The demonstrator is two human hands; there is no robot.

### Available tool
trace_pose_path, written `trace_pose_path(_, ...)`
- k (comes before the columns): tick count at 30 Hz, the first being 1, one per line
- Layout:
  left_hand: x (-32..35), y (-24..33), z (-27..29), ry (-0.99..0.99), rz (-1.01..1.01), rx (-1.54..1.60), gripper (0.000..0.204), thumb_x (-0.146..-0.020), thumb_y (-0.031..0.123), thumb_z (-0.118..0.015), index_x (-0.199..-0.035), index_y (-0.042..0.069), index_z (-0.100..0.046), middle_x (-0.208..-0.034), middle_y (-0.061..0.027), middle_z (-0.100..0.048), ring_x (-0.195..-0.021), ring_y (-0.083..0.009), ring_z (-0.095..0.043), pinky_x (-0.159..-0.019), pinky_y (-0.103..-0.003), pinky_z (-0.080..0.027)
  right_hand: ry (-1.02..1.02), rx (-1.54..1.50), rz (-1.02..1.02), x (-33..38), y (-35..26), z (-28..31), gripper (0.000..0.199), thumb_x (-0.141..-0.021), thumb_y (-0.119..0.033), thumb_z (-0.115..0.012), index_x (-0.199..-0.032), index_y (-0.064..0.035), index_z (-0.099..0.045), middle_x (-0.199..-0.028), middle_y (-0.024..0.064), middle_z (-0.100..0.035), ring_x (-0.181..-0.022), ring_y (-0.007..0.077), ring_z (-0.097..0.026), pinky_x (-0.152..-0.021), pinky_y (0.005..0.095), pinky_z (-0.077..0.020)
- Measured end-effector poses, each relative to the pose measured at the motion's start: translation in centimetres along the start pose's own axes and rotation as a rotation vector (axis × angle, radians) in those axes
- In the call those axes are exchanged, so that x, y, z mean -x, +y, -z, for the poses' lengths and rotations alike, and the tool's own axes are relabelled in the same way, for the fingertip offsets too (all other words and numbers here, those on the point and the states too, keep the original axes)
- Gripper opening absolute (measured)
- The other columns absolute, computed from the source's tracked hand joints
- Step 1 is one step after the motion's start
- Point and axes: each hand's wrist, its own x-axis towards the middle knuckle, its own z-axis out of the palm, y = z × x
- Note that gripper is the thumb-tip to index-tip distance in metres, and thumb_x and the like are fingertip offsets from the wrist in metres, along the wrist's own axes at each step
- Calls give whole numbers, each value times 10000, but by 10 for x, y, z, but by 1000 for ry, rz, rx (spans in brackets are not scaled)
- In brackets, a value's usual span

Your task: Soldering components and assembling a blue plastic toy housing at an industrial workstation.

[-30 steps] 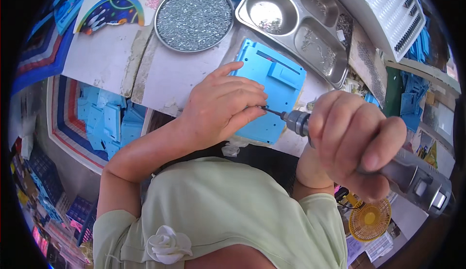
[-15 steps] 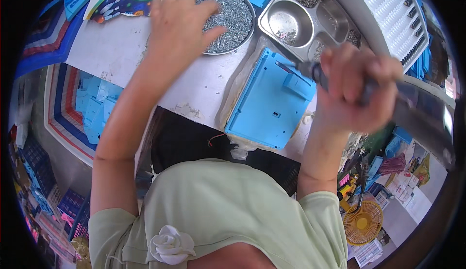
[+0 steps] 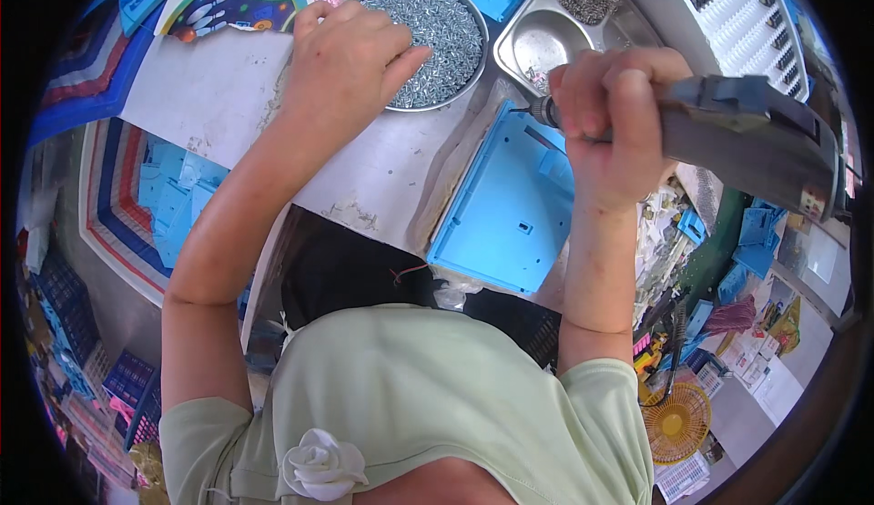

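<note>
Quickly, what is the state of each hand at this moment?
Left hand: over the round tray of small metal pieces; whether it holds any cannot be told.
Right hand: closed, holding the power screwdriver.

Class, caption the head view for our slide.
Left hand at a pan of metal pieces; right hand holding an electric screwdriver near a blue panel.

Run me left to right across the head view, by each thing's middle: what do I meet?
Striped container of blue parts, left hand, round tray of metal pieces, blue panel, right hand, power screwdriver's rear end.
</note>
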Motion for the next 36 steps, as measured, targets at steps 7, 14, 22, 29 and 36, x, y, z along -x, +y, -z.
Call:
trace_pose_path(7, 2, 14, 13, -4, -9, 119, 124, -884, 210, -722, -817, 130, -656, -838, -1, -642, -891, -228, -611, -951, -475, -374, 53, 80, -19, 2, -1, -6, 93, -1008, -96, -545, -931, -56, -510, -588, 17, -436, -486, 112, -369, -477, 288, -347)
trace_pose_path(14, 20, 38, 23, -47, -58, 345, 102, -846, 146, -751, -918, 121, -683, -902, -9, -687, -925, -219, -632, -991, -443, -358, -72, 40, -4, 25, -16, -8, 167, -984, -136, -625, -923, -54, -493, -594, 24, -496, -503, 99, -434, -483, 271, -354)
trace_pose_path(22, 25, 63, 18, -7, -114, 390, 149, -806, 91, -782, -919, 130, -693, -896, -3, -699, -876, -203, -644, -1017, -461, -367, -213, -167, 30, 8, -37, -4, 258, -1041, -320, -551, -1067, -64, -554, -624, -20, -490, -547, 109, -441, -537, 298, -354)
trace_pose_path(29, 30, 65, 18, 24, -149, 419, 227, -728, 94, -840, -893, 133, -689, -872, 16, -687, -855, -195, -643, -1017, -461, -375, -224, -248, 12, 16, -47, -19, 316, -1050, -379, -538, -1117, -71, -556, -658, -25, -507, -574, 124, -464, -605, 321, -383)
trace_pose_path(36, 6, 25, 22, 56, -148, 360, 165, -790, 220, -800, -869, 147, -675, -920, 20, -677, -933, -204, -629, -968, -474, -384, -224, -229, -22, 27, -56, -22, 296, -1025, -355, -584, -1091, -68, -547, -657, -18, -511, -553, 122, -467, -587, 316, -388)
